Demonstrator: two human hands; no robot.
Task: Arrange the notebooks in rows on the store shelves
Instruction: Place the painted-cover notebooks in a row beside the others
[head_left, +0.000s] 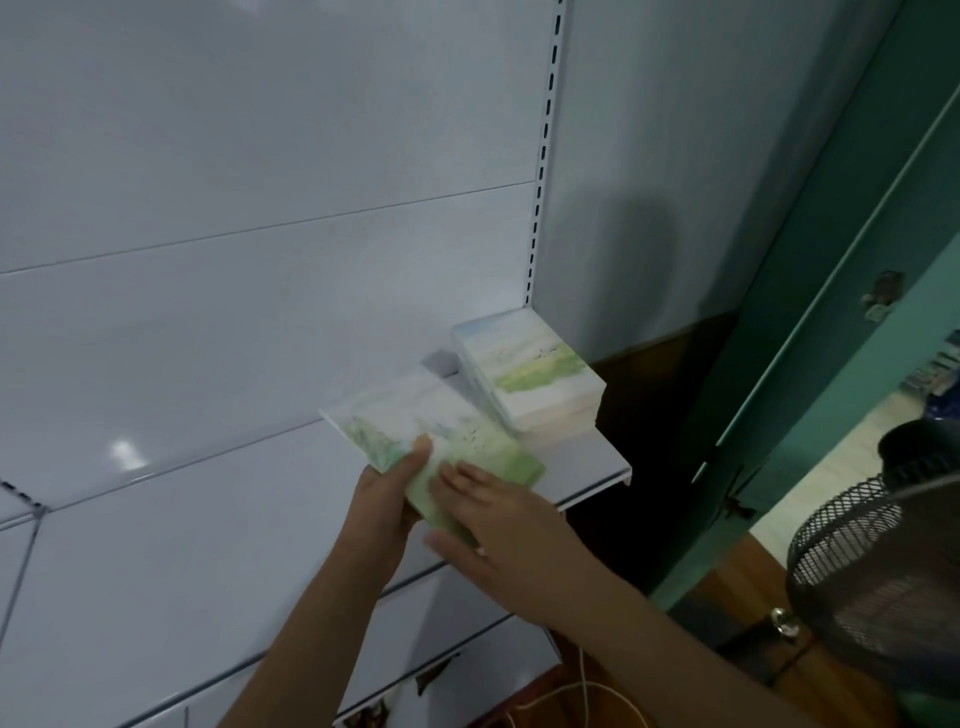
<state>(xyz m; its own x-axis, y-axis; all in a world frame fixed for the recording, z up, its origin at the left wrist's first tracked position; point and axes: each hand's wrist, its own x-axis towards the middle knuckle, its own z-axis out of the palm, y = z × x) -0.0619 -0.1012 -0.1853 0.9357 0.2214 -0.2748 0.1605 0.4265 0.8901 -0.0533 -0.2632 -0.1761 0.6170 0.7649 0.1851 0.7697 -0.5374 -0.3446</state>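
1. The left hand (387, 493) grips the notebooks (436, 447) from beneath; the right hand (498, 525) presses flat on top, over the shelf (587, 462) front edge.
2. I'd slide them squarely beside the stack (530, 374) in the right back corner.

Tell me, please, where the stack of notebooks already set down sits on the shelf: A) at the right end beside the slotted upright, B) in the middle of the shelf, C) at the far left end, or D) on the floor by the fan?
A: the stack of notebooks rests at the right end of the shelf, just below the slotted upright.
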